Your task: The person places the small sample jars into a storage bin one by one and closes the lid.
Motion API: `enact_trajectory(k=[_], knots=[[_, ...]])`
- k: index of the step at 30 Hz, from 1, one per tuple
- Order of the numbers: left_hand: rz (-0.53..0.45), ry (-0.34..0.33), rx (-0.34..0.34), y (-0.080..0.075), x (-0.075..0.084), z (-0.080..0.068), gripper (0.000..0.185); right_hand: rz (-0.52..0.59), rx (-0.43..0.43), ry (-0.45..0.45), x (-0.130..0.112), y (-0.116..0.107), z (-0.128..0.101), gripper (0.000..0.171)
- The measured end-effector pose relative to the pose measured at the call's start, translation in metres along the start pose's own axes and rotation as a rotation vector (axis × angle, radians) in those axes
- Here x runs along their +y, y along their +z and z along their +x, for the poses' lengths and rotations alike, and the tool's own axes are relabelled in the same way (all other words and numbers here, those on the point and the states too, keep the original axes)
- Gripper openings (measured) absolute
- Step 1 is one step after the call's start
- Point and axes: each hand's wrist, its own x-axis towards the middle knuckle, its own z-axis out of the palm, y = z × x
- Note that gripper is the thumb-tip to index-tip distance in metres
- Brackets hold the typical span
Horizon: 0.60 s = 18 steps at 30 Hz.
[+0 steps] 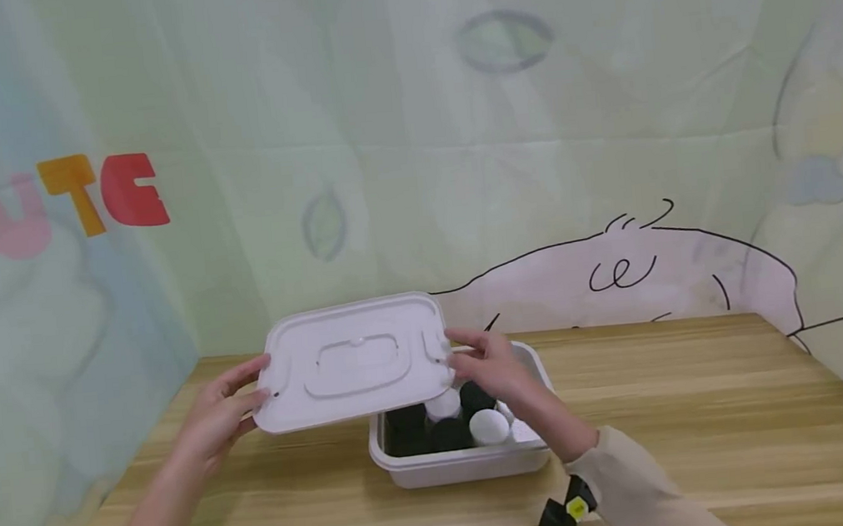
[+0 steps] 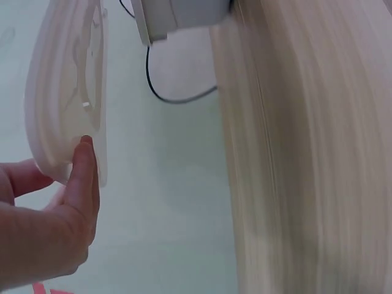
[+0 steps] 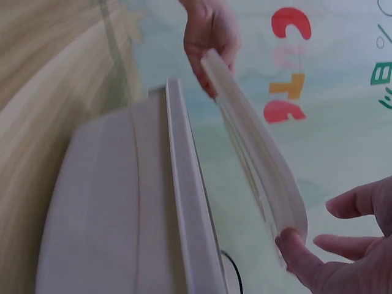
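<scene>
A white rectangular plastic lid (image 1: 358, 364) with a recessed panel is held tilted, its right end overlapping a white box (image 1: 469, 466) in the head view. My left hand (image 1: 216, 414) grips the lid's left end, thumb on the face toward me. The left wrist view shows my left hand (image 2: 58, 226) with fingers on both sides of the lid's edge (image 2: 46, 104). At the other end, my right hand (image 1: 494, 365) holds the lid's right edge. Inside the box stand several black and white round-topped items, such as a white one (image 1: 489, 427) and a black one (image 1: 450, 434).
The box stands on a wood-grain table (image 1: 668, 417). Behind and beside the table hangs a printed cloth backdrop (image 1: 395, 132) with coloured letters and a line-drawn figure. In the left wrist view, a black curved line (image 2: 177, 100) shows on the backdrop.
</scene>
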Motion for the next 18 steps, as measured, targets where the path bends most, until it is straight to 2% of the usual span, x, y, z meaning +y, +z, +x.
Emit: enact_trajectory(k=[6,12,18], knots=[[-0.09,0.029,-0.055,0.027,0.008,0.001,0.057,-0.072,-0.035,0.061,0.003,-0.04,-0.004,0.04],[-0.125,0.024,-0.119,0.056,0.015,-0.001,0.058,-0.151,-0.038,0.039,0.006,-0.074,-0.009,0.045],[-0.168,0.02,-0.182,0.079,0.018,-0.001,0.058,-0.203,-0.023,0.053,0.011,-0.099,-0.016,0.049]])
